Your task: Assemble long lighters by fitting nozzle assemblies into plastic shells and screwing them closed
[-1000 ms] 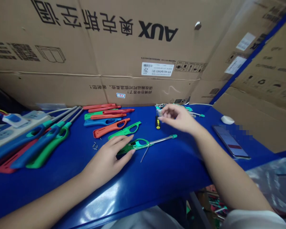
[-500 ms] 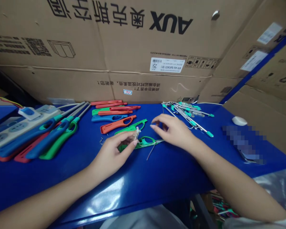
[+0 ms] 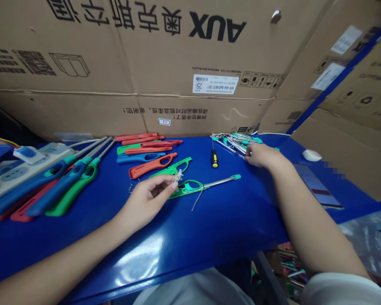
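The small clear part (image 3: 178,175) is pinched between the thumb and fingertips of the left hand (image 3: 146,199), just above the green shell (image 3: 186,190). The grip is narrow, likely because the part is so tiny. The green shell lies flat on the blue bench (image 3: 209,228) with its metal tube (image 3: 220,181) pointing right, probably so it does not roll. The right hand (image 3: 262,155) rests on the pile of metal tubes (image 3: 233,140) at the back; I cannot tell if its grip holds one. A screwdriver (image 3: 213,158) lies between the hands. Colored shells (image 3: 146,149) and whole lighters (image 3: 66,180) lie in groups on the left, maybe so each kind is easy to find.
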Motion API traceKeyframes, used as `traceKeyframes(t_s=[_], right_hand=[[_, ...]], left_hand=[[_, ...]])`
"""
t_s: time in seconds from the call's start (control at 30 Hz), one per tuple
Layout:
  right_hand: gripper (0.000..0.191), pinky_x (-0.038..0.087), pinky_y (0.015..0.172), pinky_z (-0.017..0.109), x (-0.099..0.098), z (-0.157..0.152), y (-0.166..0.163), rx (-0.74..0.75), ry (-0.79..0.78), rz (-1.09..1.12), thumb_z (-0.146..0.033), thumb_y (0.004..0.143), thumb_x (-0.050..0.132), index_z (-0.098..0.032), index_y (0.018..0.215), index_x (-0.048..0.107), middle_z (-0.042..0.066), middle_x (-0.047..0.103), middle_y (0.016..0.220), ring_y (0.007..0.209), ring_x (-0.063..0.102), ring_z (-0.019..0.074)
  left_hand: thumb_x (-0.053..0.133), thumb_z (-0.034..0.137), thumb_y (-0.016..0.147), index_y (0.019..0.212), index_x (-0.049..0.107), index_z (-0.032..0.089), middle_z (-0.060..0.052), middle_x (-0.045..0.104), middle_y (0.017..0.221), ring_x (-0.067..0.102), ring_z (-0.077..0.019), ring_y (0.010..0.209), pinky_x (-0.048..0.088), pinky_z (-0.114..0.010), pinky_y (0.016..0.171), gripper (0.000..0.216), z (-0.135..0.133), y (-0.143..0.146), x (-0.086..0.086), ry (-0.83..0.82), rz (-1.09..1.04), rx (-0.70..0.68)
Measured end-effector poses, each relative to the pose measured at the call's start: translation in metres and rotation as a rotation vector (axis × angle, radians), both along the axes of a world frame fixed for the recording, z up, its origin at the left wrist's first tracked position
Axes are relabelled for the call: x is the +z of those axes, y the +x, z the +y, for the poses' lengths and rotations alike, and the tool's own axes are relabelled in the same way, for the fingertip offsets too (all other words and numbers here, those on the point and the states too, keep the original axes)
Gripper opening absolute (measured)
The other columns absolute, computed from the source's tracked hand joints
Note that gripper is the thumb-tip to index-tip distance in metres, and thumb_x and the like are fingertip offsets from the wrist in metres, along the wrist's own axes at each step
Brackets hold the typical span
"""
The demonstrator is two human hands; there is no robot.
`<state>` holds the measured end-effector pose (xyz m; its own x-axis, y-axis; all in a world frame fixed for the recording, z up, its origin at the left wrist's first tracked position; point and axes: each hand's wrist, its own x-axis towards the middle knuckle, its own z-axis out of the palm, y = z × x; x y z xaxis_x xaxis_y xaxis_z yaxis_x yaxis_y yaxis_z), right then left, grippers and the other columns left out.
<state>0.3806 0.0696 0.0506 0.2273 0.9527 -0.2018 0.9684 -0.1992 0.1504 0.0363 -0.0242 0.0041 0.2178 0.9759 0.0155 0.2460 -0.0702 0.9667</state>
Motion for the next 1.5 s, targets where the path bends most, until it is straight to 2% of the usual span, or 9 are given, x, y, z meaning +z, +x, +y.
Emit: traceKeyframes(t_s=[0.13,0.27,0.4,0.57,0.7,0.8,1.0,1.27,1.5], right_hand=[[0.029,0.052,0.078,0.037,-0.001,-0.004,-0.011,0.098,0.149,0.037,-0.035,0.088,0.062,-0.018,0.111,0.069,0.017,0.07,0.119,0.106,0.066,0.0312],[0.014,0.047,0.074,0.03,-0.002,-0.019,-0.04,0.563,0.313,0.447,-0.025,0.089,0.059,-0.019,0.098,0.067,0.007,0.071,0.094,0.084,0.064,0.02],[0.01,0.045,0.074,0.028,-0.005,-0.038,-0.068,0.856,0.264,0.63,-0.023,0.09,0.06,-0.019,0.096,0.067,0.004,0.066,0.094,0.081,0.059,0.0162],[0.024,0.049,0.082,0.028,-0.009,-0.057,-0.091,1.119,-0.056,0.82,-0.019,0.089,0.065,-0.022,0.113,0.068,0.006,0.062,0.115,0.093,0.062,0.0158],[0.016,0.049,0.085,0.028,-0.015,-0.065,-0.103,1.137,-0.127,0.816,-0.015,0.091,0.063,-0.021,0.103,0.071,0.004,0.06,0.111,0.098,0.062,0.0159],[0.008,0.048,0.076,0.025,-0.021,-0.065,-0.109,1.085,-0.122,0.942,-0.015,0.092,0.063,-0.018,0.094,0.069,0.004,0.061,0.102,0.082,0.059,0.0114],[0.012,0.037,0.05,0.019,-0.036,-0.054,-0.111,0.721,-0.205,1.252,-0.026,0.089,0.068,-0.016,0.092,0.065,-0.008,0.051,0.061,0.049,0.043,0.0058],[0.026,0.038,0.052,0.019,-0.047,-0.047,-0.111,0.729,-0.176,1.339,-0.033,0.087,0.07,-0.014,0.105,0.073,0.0,0.067,0.076,0.057,0.049,0.0072],[0.029,0.04,0.048,0.018,-0.049,-0.046,-0.111,0.652,-0.169,1.409,-0.036,0.089,0.069,-0.015,0.108,0.073,0.0,0.067,0.076,0.054,0.051,0.0066]], left_hand=[[0.077,0.054,0.077,0.109,0.074,0.017,-0.008,0.078,0.098,0.073,-0.0242,0.091,0.059,-0.037,0.087,0.05,0.001,-0.001,-0.002,-0.005,-0.042,0.021],[0.076,0.056,0.079,0.109,0.074,0.017,-0.007,0.077,0.091,0.073,-0.0231,0.085,0.06,-0.036,0.08,0.049,0.003,-0.002,-0.002,0.007,-0.052,0.016],[0.075,0.057,0.081,0.108,0.074,0.017,-0.006,0.076,0.085,0.072,-0.0216,0.079,0.059,-0.034,0.076,0.048,0.003,-0.003,0.0,0.011,-0.049,0.01],[0.072,0.058,0.084,0.109,0.075,0.018,-0.005,0.074,0.08,0.068,-0.0192,0.073,0.058,-0.031,0.071,0.048,0.004,-0.004,-0.002,0.041,-0.032,-0.003],[0.069,0.059,0.085,0.111,0.075,0.018,-0.003,0.072,0.077,0.064,-0.017,0.069,0.055,-0.028,0.067,0.049,0.005,-0.005,-0.003,0.059,-0.01,-0.01],[0.067,0.058,0.086,0.11,0.075,0.017,-0.003,0.069,0.077,0.061,-0.0162,0.068,0.053,-0.027,0.066,0.048,0.006,-0.004,-0.002,0.044,-0.003,-0.024],[0.06,0.055,0.09,0.099,0.074,0.015,0.001,0.056,0.067,0.051,-0.0141,0.063,0.046,-0.026,0.061,0.043,0.005,-0.003,0.001,0.02,-0.011,-0.076],[0.056,0.05,0.092,0.111,0.075,0.016,-0.001,0.06,0.071,0.051,-0.0162,0.065,0.042,-0.027,0.061,0.043,0.003,-0.004,-0.002,0.012,0.027,-0.109],[0.055,0.046,0.094,0.117,0.076,0.019,-0.003,0.066,0.077,0.056,-0.0184,0.071,0.045,-0.028,0.064,0.041,0.003,-0.005,-0.004,0.066,0.102,-0.134]])
